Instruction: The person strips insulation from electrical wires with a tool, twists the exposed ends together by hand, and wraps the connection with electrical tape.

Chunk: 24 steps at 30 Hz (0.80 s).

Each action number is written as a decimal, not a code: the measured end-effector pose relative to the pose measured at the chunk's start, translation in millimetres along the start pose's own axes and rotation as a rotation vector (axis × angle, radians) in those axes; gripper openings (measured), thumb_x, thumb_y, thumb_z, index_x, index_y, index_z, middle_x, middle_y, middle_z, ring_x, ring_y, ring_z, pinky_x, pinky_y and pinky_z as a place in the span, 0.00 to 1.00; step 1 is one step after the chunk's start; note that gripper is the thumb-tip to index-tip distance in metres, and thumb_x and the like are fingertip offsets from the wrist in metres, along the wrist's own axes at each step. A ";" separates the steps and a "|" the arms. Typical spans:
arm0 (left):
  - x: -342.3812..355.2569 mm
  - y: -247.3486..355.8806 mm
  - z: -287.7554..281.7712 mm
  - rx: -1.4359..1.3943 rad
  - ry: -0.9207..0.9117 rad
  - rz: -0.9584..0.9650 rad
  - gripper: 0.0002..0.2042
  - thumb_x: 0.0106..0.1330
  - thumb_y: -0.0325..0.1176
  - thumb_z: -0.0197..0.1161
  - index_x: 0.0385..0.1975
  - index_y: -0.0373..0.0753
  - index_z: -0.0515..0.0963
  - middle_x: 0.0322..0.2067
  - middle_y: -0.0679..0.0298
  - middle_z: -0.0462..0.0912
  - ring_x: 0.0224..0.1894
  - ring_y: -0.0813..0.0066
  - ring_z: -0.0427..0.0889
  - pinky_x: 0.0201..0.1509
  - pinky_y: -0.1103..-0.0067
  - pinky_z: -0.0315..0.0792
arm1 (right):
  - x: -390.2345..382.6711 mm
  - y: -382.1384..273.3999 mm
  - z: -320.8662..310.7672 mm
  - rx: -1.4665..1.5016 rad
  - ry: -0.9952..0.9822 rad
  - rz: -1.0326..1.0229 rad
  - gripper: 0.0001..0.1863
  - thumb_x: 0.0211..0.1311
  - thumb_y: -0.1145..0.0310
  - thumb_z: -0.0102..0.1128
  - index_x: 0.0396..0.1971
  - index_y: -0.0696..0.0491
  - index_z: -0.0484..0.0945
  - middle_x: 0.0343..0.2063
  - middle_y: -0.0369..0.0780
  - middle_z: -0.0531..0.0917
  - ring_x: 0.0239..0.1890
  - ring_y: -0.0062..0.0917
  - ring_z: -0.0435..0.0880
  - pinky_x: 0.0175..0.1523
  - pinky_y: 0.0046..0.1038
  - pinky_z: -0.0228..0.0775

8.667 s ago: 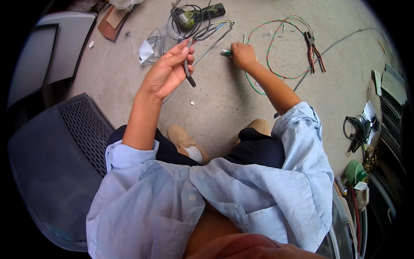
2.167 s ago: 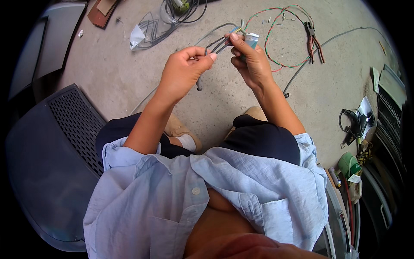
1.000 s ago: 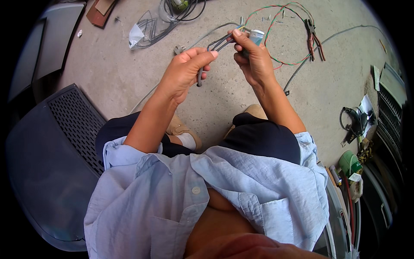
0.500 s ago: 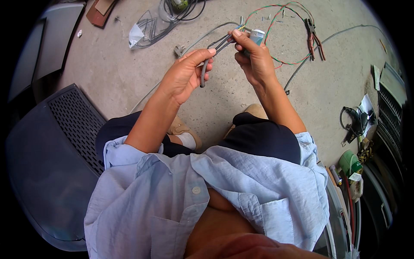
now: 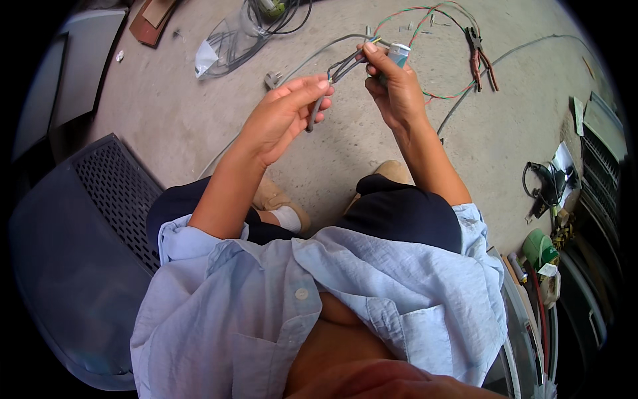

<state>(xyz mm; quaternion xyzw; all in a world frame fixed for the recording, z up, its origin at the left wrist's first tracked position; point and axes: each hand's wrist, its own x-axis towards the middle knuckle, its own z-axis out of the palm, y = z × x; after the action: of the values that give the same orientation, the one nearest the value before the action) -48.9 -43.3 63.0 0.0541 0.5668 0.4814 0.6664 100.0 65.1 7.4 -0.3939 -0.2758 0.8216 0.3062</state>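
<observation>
My left hand [image 5: 282,116] pinches a grey cable [image 5: 312,118] between thumb and fingers, and its short end hangs below them. From there several grey-sheathed strands [image 5: 345,65] run up to my right hand [image 5: 397,90]. Its thumb and forefinger pinch them near a spot of yellow and blue wire [image 5: 374,40]. Held in the same right hand is a teal lighter [image 5: 399,52] with a white top, its lower part hidden by the fingers. Close to my left hand, a grey plug [image 5: 272,80] lies on the floor.
Combination pliers [image 5: 474,48] with red-brown handles rest on a loop of red and green wire [image 5: 417,36]. A clear bag of cable [image 5: 232,50] lies at the far left. A dark plastic chair [image 5: 66,266] stands left; a green container [image 5: 539,247] is at right.
My left hand has shifted slightly down, its thumb a little lower, and a small pale spot shows on the cable at its tip. Both hands keep their hold.
</observation>
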 end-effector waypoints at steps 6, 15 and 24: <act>2.1 2.6 -4.9 0.011 -0.021 -0.031 0.17 0.66 0.31 0.60 0.52 0.35 0.70 0.41 0.66 0.78 0.38 0.83 0.77 0.39 0.85 0.74 | 5.1 -3.8 -11.7 -0.018 -0.099 -0.025 0.16 0.61 0.59 0.60 0.42 0.55 0.79 0.34 0.30 0.78 0.31 0.10 0.67 0.30 0.14 0.56; 9.2 -1.1 -3.9 -0.053 0.040 0.034 0.15 0.64 0.31 0.62 0.49 0.36 0.73 0.38 0.67 0.81 0.38 0.83 0.77 0.40 0.85 0.71 | -2.8 2.9 -17.3 -0.167 -0.184 -0.055 0.17 0.67 0.59 0.54 0.50 0.52 0.75 0.40 0.30 0.78 0.37 0.11 0.72 0.41 0.16 0.64; 11.5 -2.9 -0.2 -0.046 0.093 0.036 0.14 0.64 0.31 0.63 0.49 0.37 0.74 0.39 0.69 0.80 0.39 0.83 0.77 0.41 0.84 0.70 | 1.6 7.8 -23.7 -0.042 -0.164 -0.019 0.14 0.62 0.59 0.62 0.41 0.52 0.79 0.32 0.29 0.75 0.30 0.10 0.66 0.38 0.16 0.61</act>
<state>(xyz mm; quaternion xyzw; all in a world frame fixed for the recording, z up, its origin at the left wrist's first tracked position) -48.6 -36.9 53.0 0.0264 0.5849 0.5084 0.6315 116.3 66.2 -11.5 -0.3288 -0.3208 0.8423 0.2819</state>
